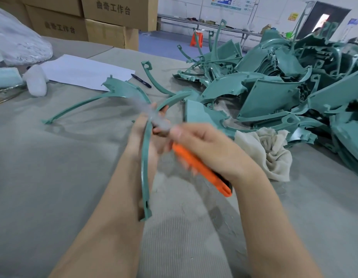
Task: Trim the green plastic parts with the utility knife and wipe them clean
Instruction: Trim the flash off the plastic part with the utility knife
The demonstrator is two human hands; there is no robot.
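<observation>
Part in hand: a long curved green plastic strip (pixel 145 157), standing roughly upright just in front of me, its lower tabbed end hanging free above the grey fabric table cover (pixel 53 177).
Left hand: my left hand (pixel 138 131) is wrapped round the upper stretch of the strip, fingers curled over its far side.
Right hand: my right hand (pixel 206 145) is closed round the orange plastic utility knife (pixel 202 171). The blade end points up-left toward my left fingers and is blurred, so I cannot tell where the edge meets the plastic.
Handling: I judge the strip light, thin and springy. It will likely flex and twist if I hold it far from the cut, so I want my grip close beside the trimming spot, fingers off the blade's path.
Surface: smooth and glossy, probably a bit slippery.
Wiping: a crumpled beige cloth rag (pixel 270 149) lies just right of my right hand.
Stock: a heap of green plastic parts (pixel 284 87) sits beyond the rag.
Farther left: a flat green plastic fan-shaped part (pixel 118 91) lies beyond my left hand, then a black marker pen (pixel 141 80) and a white paper sheet (pixel 79 71).
</observation>
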